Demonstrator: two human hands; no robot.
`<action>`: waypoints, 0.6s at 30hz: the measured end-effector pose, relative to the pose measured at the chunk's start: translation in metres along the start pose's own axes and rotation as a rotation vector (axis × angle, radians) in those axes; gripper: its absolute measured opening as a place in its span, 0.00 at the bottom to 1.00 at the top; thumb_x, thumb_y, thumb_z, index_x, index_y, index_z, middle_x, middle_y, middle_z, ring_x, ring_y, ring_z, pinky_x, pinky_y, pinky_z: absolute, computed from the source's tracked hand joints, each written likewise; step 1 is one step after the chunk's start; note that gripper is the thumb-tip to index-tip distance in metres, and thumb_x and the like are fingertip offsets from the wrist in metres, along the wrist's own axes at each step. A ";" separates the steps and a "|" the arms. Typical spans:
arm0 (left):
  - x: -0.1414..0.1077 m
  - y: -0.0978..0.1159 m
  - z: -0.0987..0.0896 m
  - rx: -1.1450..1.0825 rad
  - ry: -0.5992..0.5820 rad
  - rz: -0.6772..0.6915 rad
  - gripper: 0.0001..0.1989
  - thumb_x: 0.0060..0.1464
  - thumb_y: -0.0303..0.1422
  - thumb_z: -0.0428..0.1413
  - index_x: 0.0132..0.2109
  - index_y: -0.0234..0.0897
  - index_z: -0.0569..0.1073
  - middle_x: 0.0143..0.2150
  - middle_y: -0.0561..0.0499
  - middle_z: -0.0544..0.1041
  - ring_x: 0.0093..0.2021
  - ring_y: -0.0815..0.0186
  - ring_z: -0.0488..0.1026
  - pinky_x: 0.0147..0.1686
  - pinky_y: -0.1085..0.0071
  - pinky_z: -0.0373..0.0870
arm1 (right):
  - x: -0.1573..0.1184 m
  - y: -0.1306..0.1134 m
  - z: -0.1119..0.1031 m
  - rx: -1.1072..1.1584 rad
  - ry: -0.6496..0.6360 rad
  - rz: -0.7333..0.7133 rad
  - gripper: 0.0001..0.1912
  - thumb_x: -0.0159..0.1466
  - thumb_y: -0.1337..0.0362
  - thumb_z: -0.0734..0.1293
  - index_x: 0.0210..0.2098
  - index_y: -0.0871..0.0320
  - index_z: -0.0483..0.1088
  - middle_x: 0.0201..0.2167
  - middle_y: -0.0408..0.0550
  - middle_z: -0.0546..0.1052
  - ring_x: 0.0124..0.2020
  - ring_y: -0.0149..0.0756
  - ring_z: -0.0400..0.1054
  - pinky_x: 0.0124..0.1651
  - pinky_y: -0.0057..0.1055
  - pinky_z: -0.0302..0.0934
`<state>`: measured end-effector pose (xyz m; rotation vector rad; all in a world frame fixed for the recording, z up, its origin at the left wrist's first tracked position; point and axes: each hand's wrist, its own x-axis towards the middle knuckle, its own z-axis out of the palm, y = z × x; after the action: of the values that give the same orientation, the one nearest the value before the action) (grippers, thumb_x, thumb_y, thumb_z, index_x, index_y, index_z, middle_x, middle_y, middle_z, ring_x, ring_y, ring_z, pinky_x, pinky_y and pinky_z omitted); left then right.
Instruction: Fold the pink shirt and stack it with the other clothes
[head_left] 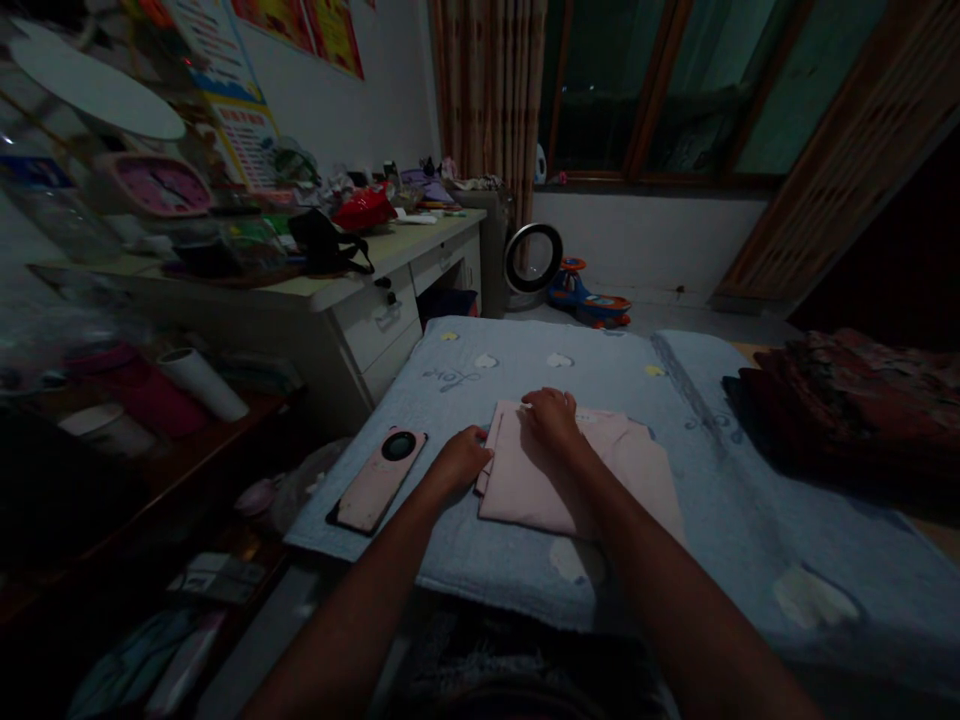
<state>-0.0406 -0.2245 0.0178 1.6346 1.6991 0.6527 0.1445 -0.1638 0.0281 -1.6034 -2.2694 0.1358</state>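
Fingers of left hand [461, 462] narrow at edge of pink garment [525, 490]; right hand's [553, 418] curl on top, either grip unclear. Seems fold-squaring; next move calls for aligned edges.

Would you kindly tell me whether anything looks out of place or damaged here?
I see no spill or clear damage. The one mild oddity is a dark crease in the sheet, right of the pink cloth, interrupting its mostly flat surface.
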 end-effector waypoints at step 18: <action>-0.031 -0.009 0.013 -0.478 -0.125 -0.080 0.18 0.44 0.23 0.54 0.45 0.36 0.67 0.28 0.57 0.70 0.22 0.71 0.69 0.20 0.78 0.64 | 0.026 -0.013 0.020 -0.071 -0.003 -0.026 0.13 0.65 0.68 0.58 0.42 0.56 0.74 0.44 0.52 0.76 0.50 0.45 0.62 0.60 0.46 0.41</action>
<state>-0.0372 -0.2576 0.0063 1.2366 1.3784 0.8239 0.1183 -0.1421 0.0193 -1.6085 -2.3208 0.0516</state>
